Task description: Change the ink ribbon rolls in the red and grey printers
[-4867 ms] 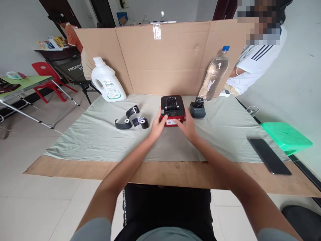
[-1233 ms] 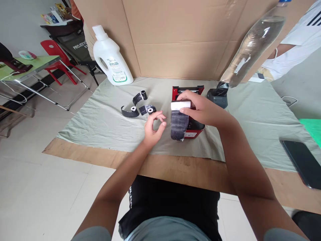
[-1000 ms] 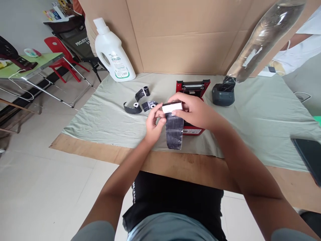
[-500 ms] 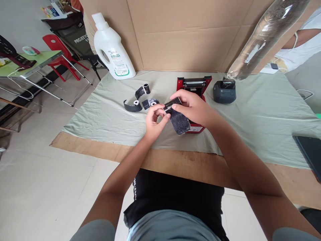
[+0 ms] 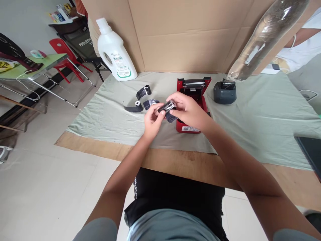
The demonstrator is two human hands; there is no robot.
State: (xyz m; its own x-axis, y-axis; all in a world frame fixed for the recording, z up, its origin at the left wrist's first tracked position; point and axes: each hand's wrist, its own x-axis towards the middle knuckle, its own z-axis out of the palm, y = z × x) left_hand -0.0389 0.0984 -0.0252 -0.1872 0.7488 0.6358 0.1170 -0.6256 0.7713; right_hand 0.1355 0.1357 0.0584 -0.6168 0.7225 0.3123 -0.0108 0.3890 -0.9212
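Observation:
Between my two hands is a shiny black roll of film or tape [image 5: 167, 106], held above the cloth with a short loose end hanging below it. My left hand [image 5: 153, 119] pinches its left end, thumb at the front. On the other end, the fingers and thumb of my right hand [image 5: 187, 108] are closed round the roll's pale core. Behind and below my right hand stands a red label printer [image 5: 190, 128] with its lid [image 5: 194, 83] raised. Several similar black rolls, among them one partly unrolled [image 5: 137, 106], lie left of my hands.
A small dark printer-like device [image 5: 225, 92] sits right of the red one. At the back left is a white detergent bottle [image 5: 116, 55] before a cardboard wall [image 5: 183, 36]. A plastic-wrapped bundle [image 5: 260, 43] leans at the right; a dark phone or tablet [image 5: 309, 150] lies at the right edge.
The hanging black strip has become much shorter as the roll turned in my fingers. My hands have shifted slightly left, and more of the red printer's front shows.

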